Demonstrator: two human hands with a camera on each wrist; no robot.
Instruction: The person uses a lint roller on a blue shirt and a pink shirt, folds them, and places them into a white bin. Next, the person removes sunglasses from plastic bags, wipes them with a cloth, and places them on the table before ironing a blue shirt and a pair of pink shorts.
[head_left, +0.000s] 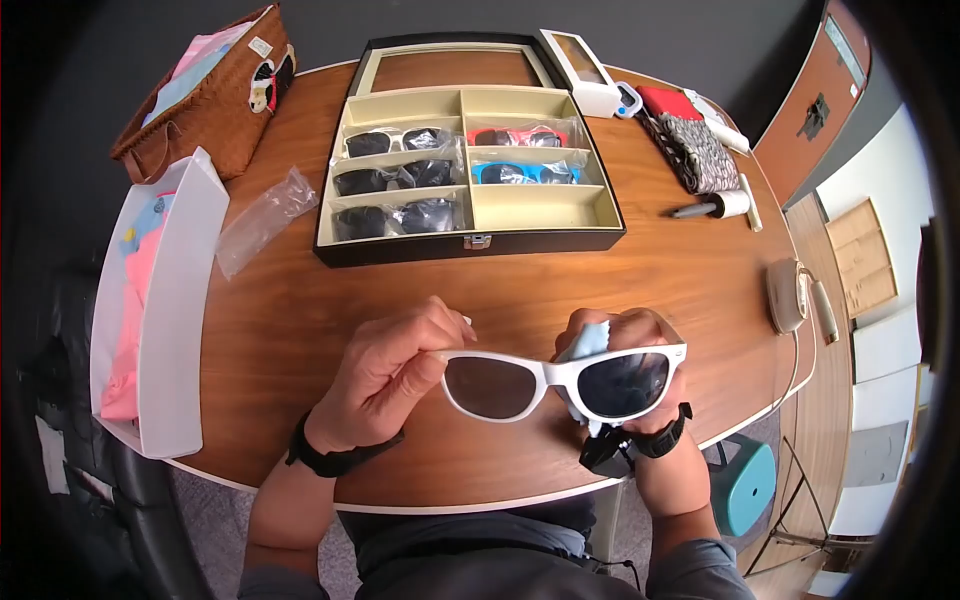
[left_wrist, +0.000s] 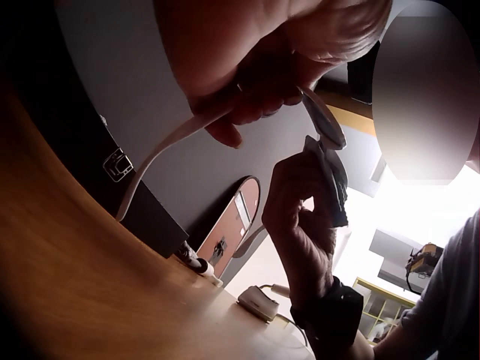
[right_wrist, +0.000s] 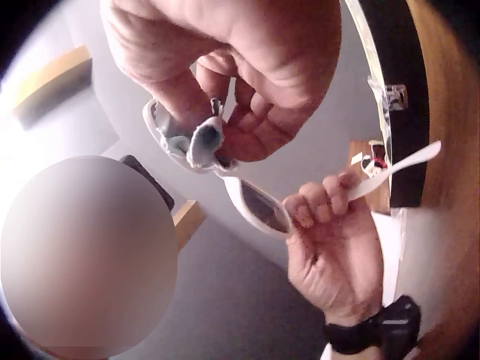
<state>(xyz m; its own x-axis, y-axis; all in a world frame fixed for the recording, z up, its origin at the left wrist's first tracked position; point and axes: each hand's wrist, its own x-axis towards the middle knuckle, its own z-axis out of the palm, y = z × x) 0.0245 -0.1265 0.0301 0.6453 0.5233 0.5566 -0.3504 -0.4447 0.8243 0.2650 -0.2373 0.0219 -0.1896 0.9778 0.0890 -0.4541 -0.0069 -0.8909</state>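
White sunglasses (head_left: 555, 372), one pair, held in the air above the table (head_left: 500, 290), over its near part and just right of the middle.

Left hand (head_left: 388, 378): fingers curled, thumb and fingers pinching the frame at its left end, with the left temple running through the fingers, as my wrist views show.

Right hand (head_left: 635, 324): fingers curled behind the right lens, gripping that end of the frame through a pale blue cloth (head_left: 588, 340). How firmly it presses, I cannot tell.

Step in hand, by my judgement: wiping the right lens. The next move, as I judge it, calls for the left hand to steady the frame while the right works the cloth over the lens without bending the hinge.

Direction: lens fronts face back towards the wearer of the head camera; the left temple is unfolded and points away, towards the far edge. The right temple I cannot make out clearly. Long axis: left to right across the front, roughly along the near edge, brow line uppermost.

Also listed: display case (head_left: 400, 250), far half of the table, holding bagged sunglasses (head_left: 400, 218); clear sleeve (head_left: 262, 225), between case and white box (head_left: 178, 340) at the left edge.
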